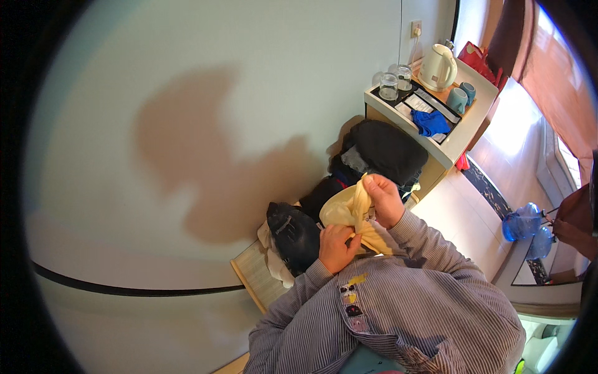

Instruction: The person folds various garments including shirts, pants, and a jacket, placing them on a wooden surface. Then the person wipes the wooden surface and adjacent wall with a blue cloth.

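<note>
Beside dark clothes [389,149] near a white-topped cabinet [460,142], both hands [337,249] [386,202] grip yellow cloth [359,209].

Left hand [337,249], one; right hand [385,201], one; between the two, yellow cloth [357,209], one. Beyond the right hand and to its right: clear glasses [389,87], two; cups [457,100], two; kettle [437,68], one; blue cloth [430,123], one. Farther beyond the same hand: wall socket [416,28], one.
</note>
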The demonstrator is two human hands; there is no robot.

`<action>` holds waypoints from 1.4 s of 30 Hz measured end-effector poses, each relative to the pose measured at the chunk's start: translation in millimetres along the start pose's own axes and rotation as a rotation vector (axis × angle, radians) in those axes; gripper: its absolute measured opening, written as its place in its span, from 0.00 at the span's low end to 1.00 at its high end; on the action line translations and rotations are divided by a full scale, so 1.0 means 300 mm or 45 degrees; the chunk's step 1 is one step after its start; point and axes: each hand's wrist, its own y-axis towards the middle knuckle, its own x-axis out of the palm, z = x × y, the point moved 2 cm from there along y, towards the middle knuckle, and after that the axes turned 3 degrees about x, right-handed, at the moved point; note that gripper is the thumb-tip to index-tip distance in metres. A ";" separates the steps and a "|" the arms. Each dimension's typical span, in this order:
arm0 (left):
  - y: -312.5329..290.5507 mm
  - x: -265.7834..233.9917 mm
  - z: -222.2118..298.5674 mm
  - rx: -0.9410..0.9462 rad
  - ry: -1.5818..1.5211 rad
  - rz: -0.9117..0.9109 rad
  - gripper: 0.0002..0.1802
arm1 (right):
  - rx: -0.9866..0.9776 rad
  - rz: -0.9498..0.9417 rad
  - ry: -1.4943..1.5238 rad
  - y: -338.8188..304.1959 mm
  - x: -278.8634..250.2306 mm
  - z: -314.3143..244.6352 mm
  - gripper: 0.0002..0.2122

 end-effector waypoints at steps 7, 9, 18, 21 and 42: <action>-0.075 -0.031 -0.101 -0.099 0.002 0.041 0.05 | -0.151 0.113 0.109 0.062 -0.119 -0.186 0.15; -0.058 -0.068 -0.111 -0.080 0.055 0.211 0.03 | -0.193 0.135 0.175 0.060 -0.112 -0.204 0.13; 0.082 -0.022 0.023 0.106 -0.252 0.184 0.09 | -0.108 0.008 0.379 0.065 0.038 -0.180 0.12; 0.087 0.002 0.012 0.141 -0.255 0.117 0.09 | -0.085 0.011 0.360 0.061 0.039 -0.179 0.12; -0.026 -0.009 -0.044 -0.329 -0.508 -0.107 0.13 | -0.062 0.413 0.211 0.128 -0.268 -0.141 0.15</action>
